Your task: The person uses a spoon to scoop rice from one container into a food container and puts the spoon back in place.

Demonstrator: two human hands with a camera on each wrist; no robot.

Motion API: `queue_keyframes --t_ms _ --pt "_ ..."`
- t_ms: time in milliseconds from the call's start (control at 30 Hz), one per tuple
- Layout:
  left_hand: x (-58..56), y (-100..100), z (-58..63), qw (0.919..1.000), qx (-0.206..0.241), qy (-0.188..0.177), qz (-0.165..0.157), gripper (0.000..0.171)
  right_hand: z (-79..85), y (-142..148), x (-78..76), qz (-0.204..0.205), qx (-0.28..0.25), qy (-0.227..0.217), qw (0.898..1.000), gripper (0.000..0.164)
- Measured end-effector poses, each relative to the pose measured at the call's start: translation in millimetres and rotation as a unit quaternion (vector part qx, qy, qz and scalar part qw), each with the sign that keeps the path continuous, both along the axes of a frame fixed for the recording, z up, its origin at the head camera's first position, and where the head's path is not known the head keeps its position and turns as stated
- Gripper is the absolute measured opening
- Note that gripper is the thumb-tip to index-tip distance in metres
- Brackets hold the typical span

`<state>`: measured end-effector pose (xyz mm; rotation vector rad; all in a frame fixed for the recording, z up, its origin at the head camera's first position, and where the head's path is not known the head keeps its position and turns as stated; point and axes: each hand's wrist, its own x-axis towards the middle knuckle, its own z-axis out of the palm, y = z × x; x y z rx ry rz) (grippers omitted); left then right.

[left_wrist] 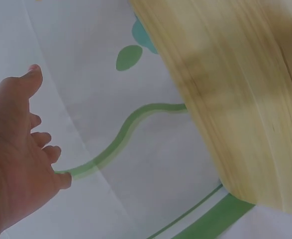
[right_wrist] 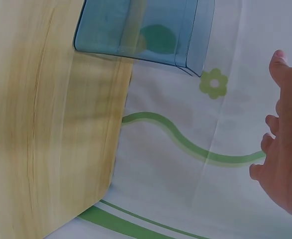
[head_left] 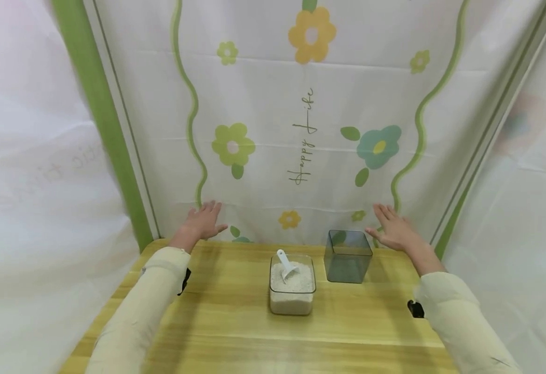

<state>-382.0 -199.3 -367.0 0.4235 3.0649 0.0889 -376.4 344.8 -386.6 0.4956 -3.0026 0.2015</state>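
Clear container (head_left: 290,304) of pale powder (head_left: 301,282) on a wooden table (head_left: 235,337); a white scoop (head_left: 284,261) rests in the powder, handle raised. Beyond the clear container and to its right, apart from it, stands a grey tinted container (head_left: 347,267), in which no powder shows. Farther out, the left hand (head_left: 202,222) lies to the clear container's left, the right hand (head_left: 393,231) to its right; both empty, fingers extended, before a flowered curtain (head_left: 259,98). Judged thus, handling is at rest; which steps are done or left cannot be told.
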Motion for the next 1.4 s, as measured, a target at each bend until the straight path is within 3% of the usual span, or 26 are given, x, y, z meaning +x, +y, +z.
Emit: queue_keyframes --t_ms 333,533,767,900,1067,1267,1400 --pt "6.7 21 -16.0 0.9966 -0.008 0.011 -0.081 0.079 -2.8 -7 11.4 0.024 0.010 -0.005 1.000 0.087" --pt "26.5 42 -28.5 0.9893 -0.022 0.011 -0.144 0.086 -1.3 -14 16.8 0.045 0.013 0.009 0.999 0.085" --pt "51.3 72 -52.6 0.9766 -0.058 0.017 -0.207 0.092 2.3 -29 28.0 0.083 0.029 0.045 0.995 0.082" --pt "60.5 83 -67.0 0.9748 -0.046 0.004 -0.218 0.091 5.7 -45 34.6 0.110 0.042 0.068 0.991 0.079" --pt "66.2 89 -80.3 0.9732 -0.026 -0.018 -0.228 0.090 10.5 -72 42.4 0.153 0.037 0.060 0.986 0.075" --pt "70.3 96 -91.6 0.9712 -0.017 -0.023 -0.236 0.088 10.0 -105 50.6 0.241 0.045 0.056 0.968 0.069" --pt "70.4 99 -100.4 0.9691 -0.026 -0.014 -0.245 0.088 6.4 -126 53.2 0.273 0.047 0.038 0.960 0.064"
